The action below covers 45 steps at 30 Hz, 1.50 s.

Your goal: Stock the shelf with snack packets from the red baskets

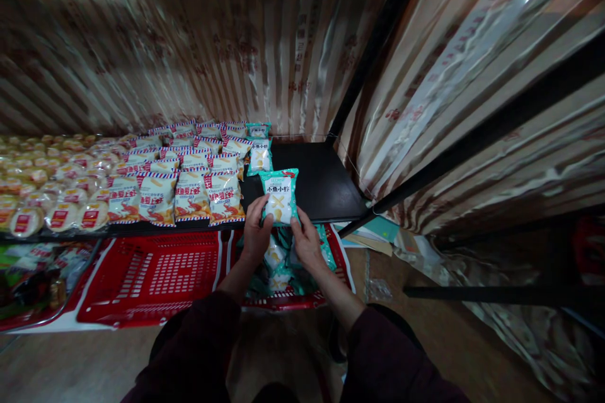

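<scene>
Between my two hands is a teal-and-white snack bag, held upright at the front edge of a black shelf. My left hand grips its lower left side, thumb in front. On the lower right side, my right hand closes on the same bag. Below my hands, a red basket holds several more teal bags. Behind the held bag, two matching teal bags stand in a line on the shelf, beside rows of white-and-orange snack bags.
Round packaged cakes fill the shelf's left part. A red basket with a bare bottom sits left of the filled one; another at far left holds mixed packets. Black metal posts and plastic sheeting border the shelf.
</scene>
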{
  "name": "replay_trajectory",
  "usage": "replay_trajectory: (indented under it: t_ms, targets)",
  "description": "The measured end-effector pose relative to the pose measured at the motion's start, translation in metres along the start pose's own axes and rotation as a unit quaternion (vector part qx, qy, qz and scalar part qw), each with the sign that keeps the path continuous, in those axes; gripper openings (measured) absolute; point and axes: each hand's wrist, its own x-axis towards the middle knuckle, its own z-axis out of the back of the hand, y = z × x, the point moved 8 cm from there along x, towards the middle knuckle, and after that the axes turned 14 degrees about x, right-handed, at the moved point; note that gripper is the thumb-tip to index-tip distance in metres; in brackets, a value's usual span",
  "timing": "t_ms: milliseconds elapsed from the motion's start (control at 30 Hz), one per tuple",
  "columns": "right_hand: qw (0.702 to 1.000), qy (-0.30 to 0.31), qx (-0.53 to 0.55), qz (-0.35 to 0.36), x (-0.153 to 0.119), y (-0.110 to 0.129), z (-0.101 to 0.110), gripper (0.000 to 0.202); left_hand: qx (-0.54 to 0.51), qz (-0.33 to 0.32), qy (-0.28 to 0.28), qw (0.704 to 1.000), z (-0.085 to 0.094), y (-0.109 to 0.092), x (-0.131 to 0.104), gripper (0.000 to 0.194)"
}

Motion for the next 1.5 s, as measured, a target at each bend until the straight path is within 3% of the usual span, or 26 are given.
replay_trajectory:
  t_ms: [200,600,800,1133,1333,1500]
  targets:
    - [1.000,0.003,0.018,-0.020,0.010,-0.010,-0.008,0.046,0.090,-0.044,-0.034,0.994,0.007,-0.015,0.005,0.038]
    - [0.999,0.012,0.039,-0.032,0.026,-0.025,-0.018,0.045,0.113,-0.036,-0.064,0.991,0.005,-0.010,0.014,0.035]
    - [1.000,0.008,0.007,-0.022,0.047,-0.025,-0.019,0.043,0.159,-0.060,-0.041,0.985,0.001,-0.008,0.019,0.040]
    - [0.999,0.014,-0.030,-0.006,0.071,-0.023,-0.039,0.040,0.222,-0.132,-0.002,0.966,-0.009,-0.008,0.031,0.046]
    - [0.997,-0.010,-0.081,-0.005,0.085,-0.021,-0.044,0.040,0.324,-0.128,0.021,0.937,-0.018,0.000,0.040,0.049]
    - [0.994,-0.006,-0.109,-0.003,0.094,-0.021,-0.051,0.040,0.345,-0.133,0.018,0.929,-0.022,0.008,0.047,0.051]
